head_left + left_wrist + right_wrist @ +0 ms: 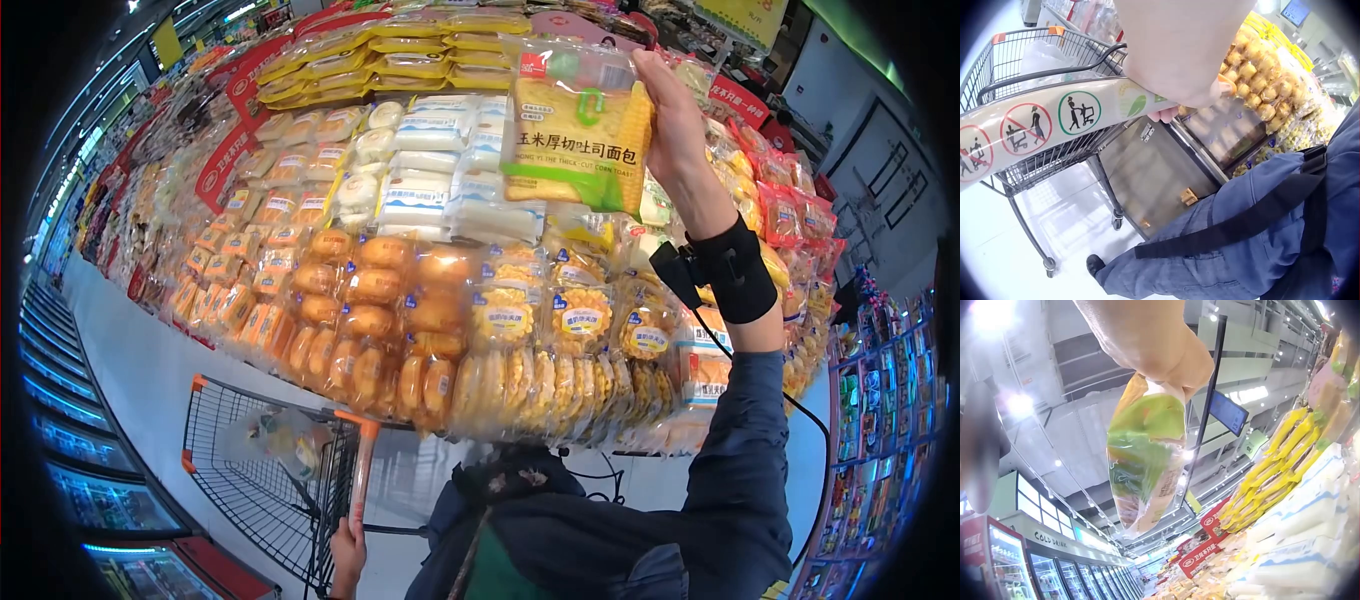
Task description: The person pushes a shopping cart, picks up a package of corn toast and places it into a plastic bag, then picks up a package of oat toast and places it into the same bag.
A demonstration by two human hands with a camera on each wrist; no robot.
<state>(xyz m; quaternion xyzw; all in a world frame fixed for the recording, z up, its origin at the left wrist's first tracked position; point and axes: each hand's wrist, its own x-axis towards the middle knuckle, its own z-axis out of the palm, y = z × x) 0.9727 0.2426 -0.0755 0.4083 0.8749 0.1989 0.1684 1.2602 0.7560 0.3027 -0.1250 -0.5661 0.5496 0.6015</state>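
My right hand (680, 130) pinches a clear-and-green bag of thick-cut corn toast (575, 150) by its upper right corner, holding it upright above the bread display. In the right wrist view the bag (1147, 450) hangs edge-on below the fingers of the right hand (1163, 347). Low in the head view, my left hand (347, 555) grips the handle (364, 465) of a shopping cart (250, 470). The left wrist view shows that hand (1179, 62) over the cart handle (1035, 119), which bears printed pictograms; some fingertips peek out below it.
A wide display holds packed round buns (380, 285), white-wrapped breads (430, 195), yellow-edged packs (400, 60) and corn-coloured cakes (505, 315). A plastic bag (285, 440) lies in the cart. Coolers (1054, 575) line one side; a stocked shelf (880, 430) stands at right.
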